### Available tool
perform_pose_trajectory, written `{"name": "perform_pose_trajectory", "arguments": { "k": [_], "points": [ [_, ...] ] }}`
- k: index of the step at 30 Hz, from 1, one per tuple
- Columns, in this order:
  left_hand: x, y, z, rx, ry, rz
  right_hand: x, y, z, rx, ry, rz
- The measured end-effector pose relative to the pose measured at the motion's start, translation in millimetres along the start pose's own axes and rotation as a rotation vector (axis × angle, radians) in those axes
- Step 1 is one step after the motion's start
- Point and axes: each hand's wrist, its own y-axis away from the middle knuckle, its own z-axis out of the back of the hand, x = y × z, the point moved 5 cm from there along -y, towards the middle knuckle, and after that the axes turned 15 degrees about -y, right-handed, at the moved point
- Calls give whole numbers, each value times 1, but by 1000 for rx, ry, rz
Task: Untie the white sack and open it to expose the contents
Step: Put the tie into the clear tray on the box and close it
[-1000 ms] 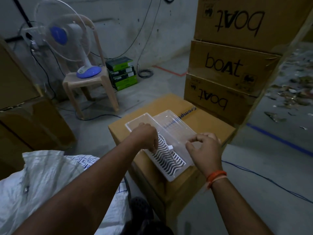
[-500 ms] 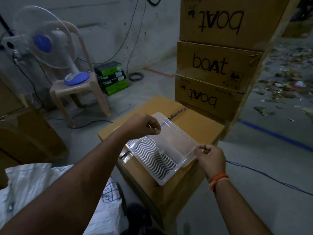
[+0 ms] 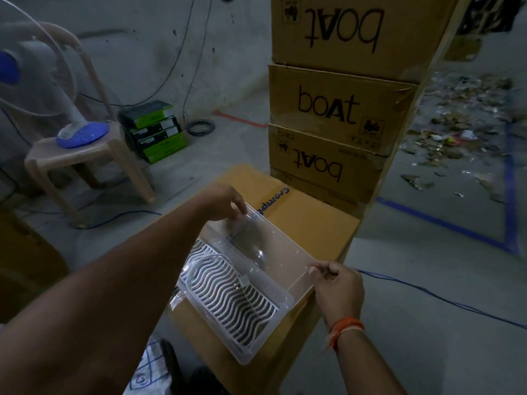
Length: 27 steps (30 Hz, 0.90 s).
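A clear plastic box (image 3: pixel 273 260) with a white wavy-slotted tray (image 3: pixel 228 297) inside lies on a brown carton (image 3: pixel 313 223). My left hand (image 3: pixel 225 202) pinches the box's far left corner. My right hand (image 3: pixel 338 286) pinches its near right corner, an orange thread around that wrist. Only a small piece of the white sack (image 3: pixel 148 372), with blue grid marks, shows at the bottom edge under my left forearm; its tied mouth is out of sight.
Three stacked "boat" cartons (image 3: pixel 339 109) stand right behind the low carton. A plastic stool (image 3: pixel 85 163) with a blue-based table fan (image 3: pixel 82 135) is at left, green boxes (image 3: pixel 154 132) beside it. Blue cable (image 3: pixel 427 295) crosses the floor at right; litter lies at far right.
My hands have spread to opposite corners of the clear box, and it has turned slightly on the carton. The view has shifted right, so the white sack has nearly left the frame.
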Motion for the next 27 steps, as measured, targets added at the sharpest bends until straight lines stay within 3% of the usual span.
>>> {"name": "perform_pose_trajectory", "arguments": {
  "k": [3,8,12,15,22,27],
  "points": [
    [6,-11,-13,80,12,44,-5,-4,-1,-19,-17,-8],
    [14,-18,-19,48,71,91,2,-4,5,-79,-95,13],
    [27,-12,-14,-54,205,171,20,5,8,-116,-226,61],
    [40,-2,-9,-180,490,313,38,16,10,-153,-275,128],
    [50,24,-2,-336,1053,557,82,51,18,-189,-173,413],
    [47,50,3,-414,1045,669,100,84,17,-158,-2,653]
  ]
}}
